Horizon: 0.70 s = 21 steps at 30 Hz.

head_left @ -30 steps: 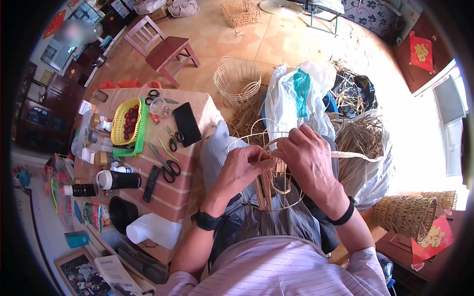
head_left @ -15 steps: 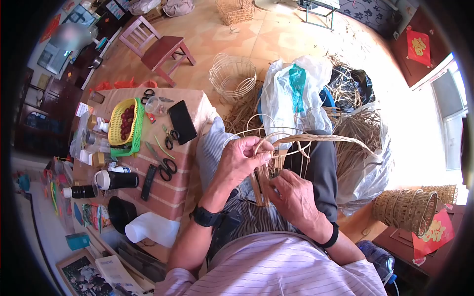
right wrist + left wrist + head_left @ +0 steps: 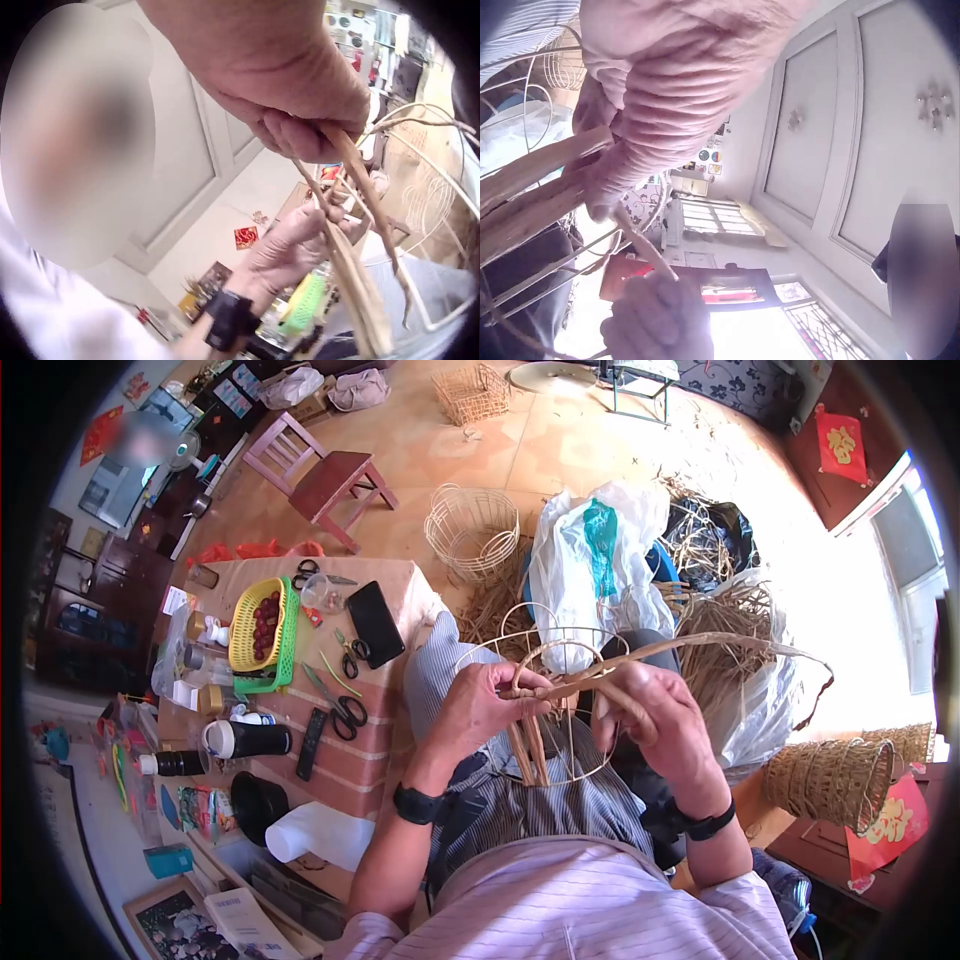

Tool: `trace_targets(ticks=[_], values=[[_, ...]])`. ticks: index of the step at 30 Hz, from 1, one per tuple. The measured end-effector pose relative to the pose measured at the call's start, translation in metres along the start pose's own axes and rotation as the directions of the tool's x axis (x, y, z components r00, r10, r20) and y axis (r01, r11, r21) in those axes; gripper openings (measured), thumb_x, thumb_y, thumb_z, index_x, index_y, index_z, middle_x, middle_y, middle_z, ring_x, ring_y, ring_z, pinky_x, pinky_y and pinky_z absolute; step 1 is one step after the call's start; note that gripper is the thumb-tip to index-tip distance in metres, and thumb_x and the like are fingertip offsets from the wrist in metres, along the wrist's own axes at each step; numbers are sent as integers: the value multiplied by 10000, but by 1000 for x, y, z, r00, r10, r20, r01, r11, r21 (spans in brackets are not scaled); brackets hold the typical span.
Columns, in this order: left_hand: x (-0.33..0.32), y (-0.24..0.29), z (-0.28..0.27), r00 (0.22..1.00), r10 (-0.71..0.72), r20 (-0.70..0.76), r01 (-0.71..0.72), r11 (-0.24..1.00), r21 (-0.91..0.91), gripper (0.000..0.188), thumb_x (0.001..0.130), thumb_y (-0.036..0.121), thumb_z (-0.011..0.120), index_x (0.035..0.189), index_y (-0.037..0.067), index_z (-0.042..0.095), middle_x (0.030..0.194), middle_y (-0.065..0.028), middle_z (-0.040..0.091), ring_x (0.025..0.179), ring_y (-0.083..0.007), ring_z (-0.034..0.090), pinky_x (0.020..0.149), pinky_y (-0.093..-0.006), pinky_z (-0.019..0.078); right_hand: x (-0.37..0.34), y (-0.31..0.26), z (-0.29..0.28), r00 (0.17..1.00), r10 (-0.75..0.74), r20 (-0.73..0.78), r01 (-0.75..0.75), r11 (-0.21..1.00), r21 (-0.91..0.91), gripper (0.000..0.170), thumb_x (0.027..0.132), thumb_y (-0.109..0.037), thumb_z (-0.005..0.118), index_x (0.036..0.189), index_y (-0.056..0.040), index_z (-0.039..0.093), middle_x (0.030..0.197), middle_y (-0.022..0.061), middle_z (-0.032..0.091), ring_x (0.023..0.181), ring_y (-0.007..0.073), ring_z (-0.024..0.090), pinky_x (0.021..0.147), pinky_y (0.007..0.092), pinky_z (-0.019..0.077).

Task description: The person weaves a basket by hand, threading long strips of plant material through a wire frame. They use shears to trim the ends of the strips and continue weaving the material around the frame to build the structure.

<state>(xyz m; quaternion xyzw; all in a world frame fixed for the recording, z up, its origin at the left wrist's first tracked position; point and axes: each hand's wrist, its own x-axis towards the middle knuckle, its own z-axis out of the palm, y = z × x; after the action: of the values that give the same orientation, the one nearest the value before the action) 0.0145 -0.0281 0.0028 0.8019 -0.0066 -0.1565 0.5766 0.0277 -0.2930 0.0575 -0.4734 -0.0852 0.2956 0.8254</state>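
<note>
A pale, open basket frame (image 3: 592, 773) of thin bent rods stands over the person's lap. The left hand (image 3: 485, 702) pinches the frame's side together with brown dried-leaf strips (image 3: 530, 752), whose flat ends hang below the fingers. A longer dried strip (image 3: 740, 639) runs from the left fingertips past the right hand and arches away to the right. Just right of the frame, the right hand (image 3: 665, 720) has its fingers curled round a narrow strip (image 3: 358, 176), seen in the right wrist view. That strip (image 3: 646, 253) stretches between both hands in the left wrist view.
On the left, a table (image 3: 375, 760) bears scissors (image 3: 348, 715), a phone (image 3: 373, 622), a yellow basket (image 3: 243, 635) of red fruit and bottles. Ahead lie another rod frame (image 3: 470, 535), a white plastic bag (image 3: 575, 550) and piles of dried leaves (image 3: 735, 615). Woven baskets (image 3: 830, 780) lie at right.
From above the frame, the right hand dropped to the hanging strips, then rose to the right and now grips a strip. The left hand stays at the frame's side.
</note>
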Motion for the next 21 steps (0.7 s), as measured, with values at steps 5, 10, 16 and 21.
trace_targets(ticks=[5, 10, 16, 21], values=[[-4, 5, -1, 999, 12, -35, -8, 994, 111, 320, 929, 287, 905, 1133, 46, 856, 961, -104, 843, 877, -139, 771, 825, -338, 593, -1, 42, -28, 886, -334, -323, 83, 797, -598, 269, 1132, -280, 707, 1202, -23, 745, 887, 43, 725, 733, 103, 678, 676, 258, 543], [-2, -1, 2, 1000, 28, -5, -27, 998, 61, 381, 970, 332, 869, 1192, 24, 831, 997, -57, 828, 924, -97, 712, 848, -338, 581, 5, 52, -44, 865, -141, -482, -11, 955, -298, 223, 1134, -243, 692, 1259, -58, 696, 853, -23, 684, 608, 44, 540, 524, 229, 392], [-3, -3, 4, 988, 149, -32, -146, 985, 94, 336, 945, 264, 868, 1193, 43, 816, 975, -131, 790, 910, -196, 743, 816, -386, 561, 20, 42, -16, 871, -476, -122, 225, 608, -761, 92, 1030, -71, 712, 1111, -28, 717, 901, 52, 698, 795, 161, 691, 703, 282, 518], [0, -2, 4, 997, 69, -30, -64, 986, 152, 321, 923, 273, 871, 1140, 41, 827, 919, -156, 794, 837, -263, 763, 770, -409, 549, 36, 41, 7, 877, -448, 171, 192, 2, -981, 39, 956, -57, 749, 932, -26, 753, 929, 175, 725, 775, 391, 714, 672, 470, 554]])
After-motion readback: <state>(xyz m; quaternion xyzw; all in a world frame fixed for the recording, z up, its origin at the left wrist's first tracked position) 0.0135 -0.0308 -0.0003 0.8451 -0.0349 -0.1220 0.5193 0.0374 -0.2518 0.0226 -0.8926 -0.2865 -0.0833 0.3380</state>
